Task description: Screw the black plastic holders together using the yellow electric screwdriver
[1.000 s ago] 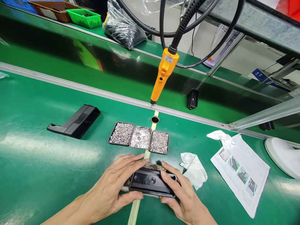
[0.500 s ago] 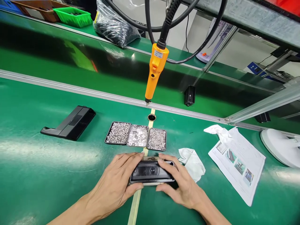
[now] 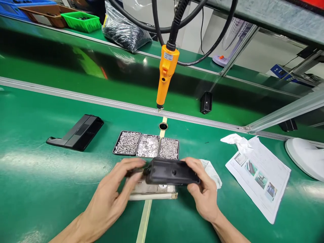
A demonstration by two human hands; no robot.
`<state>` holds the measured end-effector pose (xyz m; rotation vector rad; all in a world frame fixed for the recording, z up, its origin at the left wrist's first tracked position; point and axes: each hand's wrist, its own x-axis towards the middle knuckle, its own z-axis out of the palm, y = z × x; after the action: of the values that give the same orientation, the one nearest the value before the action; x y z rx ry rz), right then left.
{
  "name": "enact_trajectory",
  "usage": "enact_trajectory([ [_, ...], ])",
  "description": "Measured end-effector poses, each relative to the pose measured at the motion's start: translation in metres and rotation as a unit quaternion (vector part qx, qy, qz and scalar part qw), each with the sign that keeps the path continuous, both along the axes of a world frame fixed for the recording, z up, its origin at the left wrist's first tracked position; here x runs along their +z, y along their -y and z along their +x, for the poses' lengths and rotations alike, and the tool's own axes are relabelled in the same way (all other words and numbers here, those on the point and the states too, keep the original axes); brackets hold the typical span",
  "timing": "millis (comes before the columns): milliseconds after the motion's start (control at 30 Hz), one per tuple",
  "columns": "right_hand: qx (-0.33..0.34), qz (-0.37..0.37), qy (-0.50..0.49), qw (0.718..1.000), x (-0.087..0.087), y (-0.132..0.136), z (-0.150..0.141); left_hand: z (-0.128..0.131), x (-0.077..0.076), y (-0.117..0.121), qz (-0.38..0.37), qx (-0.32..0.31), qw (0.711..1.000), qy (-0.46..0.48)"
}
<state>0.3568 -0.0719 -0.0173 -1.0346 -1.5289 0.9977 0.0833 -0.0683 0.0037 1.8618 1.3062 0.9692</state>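
Note:
Both my hands hold a black plastic housing (image 3: pixel 170 172) lifted a little above the green bench. My left hand (image 3: pixel 115 195) pinches its left end with thumb and fingers. My right hand (image 3: pixel 202 189) grips its right end. Under the housing lies a flat whitish pad (image 3: pixel 152 191) on the bench. Just beyond stand three small black trays (image 3: pixel 146 147) filled with silvery screws and washers. An orange electric screwdriver (image 3: pixel 164 79) hangs on a black cable above the trays.
Another black plastic part (image 3: pixel 77 132) lies at the left. A white cloth (image 3: pixel 212 172), an illustrated instruction sheet (image 3: pixel 258 175) and a white round object (image 3: pixel 306 162) lie to the right. A metal rail (image 3: pixel 76 97) borders the conveyor belt behind. Bins (image 3: pixel 81 21) and a black bag (image 3: pixel 126 30) stand far back.
The black housing has been lifted off the whitish pad and tipped up, so its other side faces me. Both hands rose with it; the pad now shows underneath.

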Motion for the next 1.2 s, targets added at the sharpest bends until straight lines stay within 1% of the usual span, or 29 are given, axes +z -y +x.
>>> enact_trajectory([
  [67,-0.062,-0.026,-0.026,0.997,-0.005,-0.002,0.004,0.009,0.005,-0.007,0.066,-0.071,0.993,-0.060],
  [133,-0.102,-0.041,-0.036,0.993,-0.012,-0.003,0.010,0.018,0.008,-0.013,0.078,-0.142,0.982,-0.092],
  [167,-0.114,-0.046,-0.036,0.992,-0.016,-0.003,0.012,0.023,0.009,-0.014,0.072,-0.163,0.979,-0.100],
  [267,-0.135,-0.062,-0.029,0.989,-0.021,-0.002,0.017,0.031,0.007,-0.017,0.063,-0.180,0.974,-0.123],
  [367,-0.138,-0.064,-0.031,0.988,-0.020,-0.001,0.019,0.032,0.005,-0.018,0.066,-0.182,0.970,-0.149],
  [500,-0.141,-0.036,-0.009,0.989,-0.011,-0.002,0.017,0.035,0.007,-0.012,0.076,-0.169,0.967,-0.178],
  [633,-0.136,-0.020,0.012,0.990,-0.001,-0.001,0.014,0.045,0.009,0.001,0.110,-0.114,0.969,-0.192],
  [767,-0.135,-0.021,0.003,0.991,0.001,0.002,0.013,0.055,0.005,0.012,0.129,-0.059,0.969,-0.201],
  [833,-0.135,-0.023,0.002,0.991,-0.001,0.003,0.013,0.054,0.001,0.014,0.132,-0.051,0.971,-0.191],
  [933,-0.120,-0.020,-0.003,0.993,-0.003,0.005,0.013,0.043,-0.002,0.011,0.139,-0.062,0.974,-0.168],
  [1000,-0.098,-0.018,-0.009,0.995,-0.003,0.007,0.011,0.031,-0.002,0.009,0.134,-0.052,0.979,-0.146],
  [1133,-0.024,0.006,0.000,1.000,-0.003,0.010,0.004,0.004,-0.003,0.010,0.072,0.010,0.996,-0.058],
  [1200,0.021,0.026,0.020,0.999,-0.003,0.011,-0.001,-0.006,-0.005,0.011,0.040,0.006,0.999,-0.036],
])
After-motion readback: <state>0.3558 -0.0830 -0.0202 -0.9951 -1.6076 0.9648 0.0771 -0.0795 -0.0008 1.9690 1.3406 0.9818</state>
